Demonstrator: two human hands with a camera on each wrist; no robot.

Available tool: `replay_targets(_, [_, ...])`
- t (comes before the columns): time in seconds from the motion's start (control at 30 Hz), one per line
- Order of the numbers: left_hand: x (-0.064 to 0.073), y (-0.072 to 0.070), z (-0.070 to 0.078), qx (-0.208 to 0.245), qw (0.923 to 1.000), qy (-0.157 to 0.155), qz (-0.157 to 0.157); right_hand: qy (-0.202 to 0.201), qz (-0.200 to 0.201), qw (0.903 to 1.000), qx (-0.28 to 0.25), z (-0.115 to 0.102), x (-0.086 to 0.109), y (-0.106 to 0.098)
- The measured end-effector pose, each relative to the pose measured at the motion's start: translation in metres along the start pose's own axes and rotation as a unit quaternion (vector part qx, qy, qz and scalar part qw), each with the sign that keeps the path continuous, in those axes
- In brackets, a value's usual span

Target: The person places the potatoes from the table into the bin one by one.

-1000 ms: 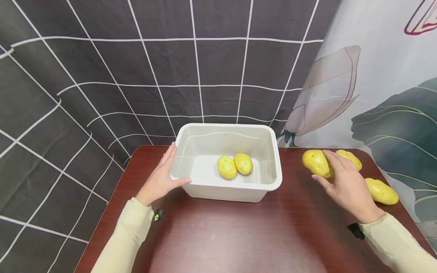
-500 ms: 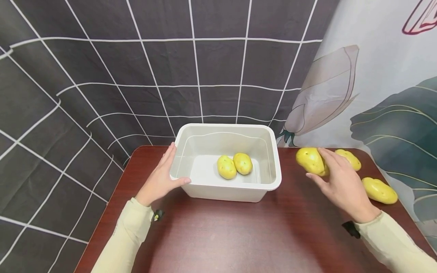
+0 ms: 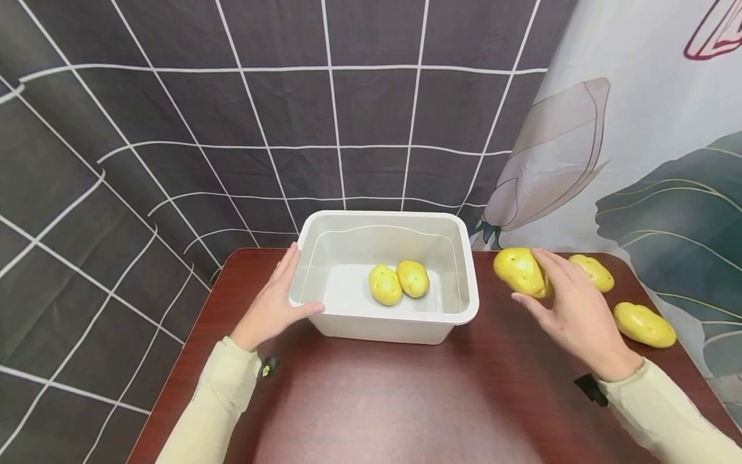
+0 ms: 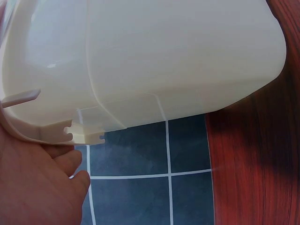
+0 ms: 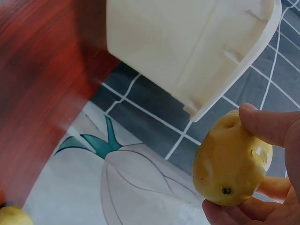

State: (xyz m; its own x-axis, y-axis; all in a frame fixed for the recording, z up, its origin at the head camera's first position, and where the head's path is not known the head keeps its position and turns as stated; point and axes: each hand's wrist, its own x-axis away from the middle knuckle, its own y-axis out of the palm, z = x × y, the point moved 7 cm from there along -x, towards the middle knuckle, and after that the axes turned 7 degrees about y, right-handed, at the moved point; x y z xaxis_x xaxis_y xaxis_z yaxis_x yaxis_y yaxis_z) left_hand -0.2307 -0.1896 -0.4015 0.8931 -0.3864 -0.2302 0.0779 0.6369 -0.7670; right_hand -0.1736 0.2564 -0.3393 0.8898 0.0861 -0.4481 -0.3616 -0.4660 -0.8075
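Note:
My left hand (image 3: 271, 310) grips the left end of a white plastic bin (image 3: 379, 330), its thumb over the near rim and its fingers along the outer side. In the left wrist view, fingertips (image 4: 70, 161) curl beneath the rim. Inside the bin, two yellow potatoes (image 3: 385, 285) lie side by side. Right of the bin, my right hand (image 3: 580, 316) holds another potato (image 3: 518, 269) between thumb and fingers. The right wrist view shows this potato (image 5: 229, 161) raised, apart from the bin's outer wall (image 5: 154, 42).
On the dark red table (image 3: 371, 399), one potato (image 3: 594, 272) lies behind my right hand and another (image 3: 645, 324) near the right edge. A dark gridded curtain (image 3: 371, 109) hangs behind the bin, and a floral one (image 3: 655, 161) at right.
My right hand has moved left and slightly upward with its potato, away from the two potatoes on the table. The left hand and bin keep their place.

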Motion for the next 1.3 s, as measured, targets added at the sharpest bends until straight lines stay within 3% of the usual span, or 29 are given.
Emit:
replay_targets(0.7, [0.001, 0.0, 0.001, -0.003, 1.0, 0.001, 0.0, -0.041, 0.018, 0.9988, -0.019, -0.027, -0.002, -0.001])
replay_targets(1.3, [0.0, 0.0, -0.001, -0.004, 1.0, 0.003, -0.001, -0.046, 0.013, 0.9983, -0.034, -0.048, -0.002, 0.006])
